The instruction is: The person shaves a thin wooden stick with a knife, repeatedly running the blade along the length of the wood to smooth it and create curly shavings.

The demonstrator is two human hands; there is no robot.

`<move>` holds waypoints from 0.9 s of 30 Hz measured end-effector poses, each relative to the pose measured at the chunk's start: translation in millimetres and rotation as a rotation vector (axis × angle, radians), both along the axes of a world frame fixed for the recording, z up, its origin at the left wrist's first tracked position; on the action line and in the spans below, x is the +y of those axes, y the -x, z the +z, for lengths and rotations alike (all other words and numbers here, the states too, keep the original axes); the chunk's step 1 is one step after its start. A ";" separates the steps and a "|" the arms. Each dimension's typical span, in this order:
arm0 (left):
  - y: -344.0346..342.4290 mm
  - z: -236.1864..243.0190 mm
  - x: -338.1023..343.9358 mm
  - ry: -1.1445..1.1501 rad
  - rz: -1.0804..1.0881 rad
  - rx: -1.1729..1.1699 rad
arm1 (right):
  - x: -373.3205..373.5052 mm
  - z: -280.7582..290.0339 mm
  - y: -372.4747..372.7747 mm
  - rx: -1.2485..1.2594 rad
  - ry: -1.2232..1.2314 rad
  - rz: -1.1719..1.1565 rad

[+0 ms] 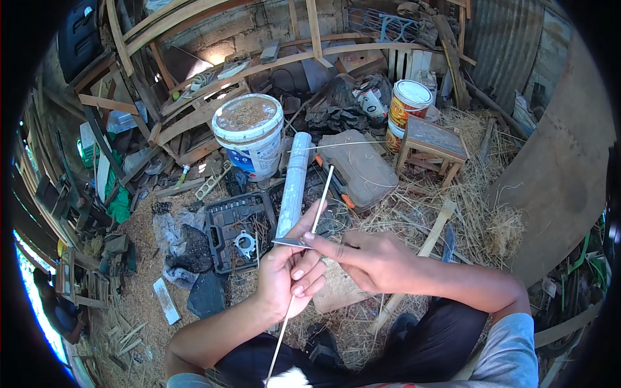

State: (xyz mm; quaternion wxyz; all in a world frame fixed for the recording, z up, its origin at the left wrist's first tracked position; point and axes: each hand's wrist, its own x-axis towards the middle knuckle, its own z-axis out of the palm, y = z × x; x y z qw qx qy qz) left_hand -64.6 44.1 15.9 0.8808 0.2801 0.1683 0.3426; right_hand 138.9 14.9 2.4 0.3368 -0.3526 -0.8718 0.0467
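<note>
A thin pale wooden stick (323, 199) slants up and away from my lap, passing through my left hand (277, 277). My left fingers are curled around it, with the index finger stretched along its upper part. Across the stick lies a short, flat grey metal blade (290, 243), at the base of my left index finger. My right hand (385, 260) is closed at the blade's right end, its fingertip pressed there. Any handle is hidden inside the right hand.
Ahead stand a white bucket (249, 165), a grey pipe (294, 184), a closed grey case (362, 169) and an open tool case (240, 233). A small wooden stool (435, 139) and stacked paint buckets (409, 107) are at right. Shavings cover the ground; a person (58, 304) is far left.
</note>
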 end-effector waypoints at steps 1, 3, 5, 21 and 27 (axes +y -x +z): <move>0.0 0.8 -0.3 -0.001 0.003 -0.001 | -0.4 1.6 -0.5 -0.001 -0.001 0.003; -0.5 5.6 -1.7 0.009 -0.028 -0.016 | -0.9 3.9 -2.7 -0.078 -0.009 -0.092; 0.1 8.4 -2.2 0.029 -0.015 0.002 | 7.4 2.4 -4.7 -0.024 -0.017 -0.155; -1.0 1.8 -2.4 -0.006 -0.008 -0.038 | 2.4 1.2 -2.8 -0.033 -0.074 -0.003; -3.3 0.8 -5.2 0.042 -0.023 0.032 | 29.0 -1.2 -25.2 0.011 -0.121 -0.241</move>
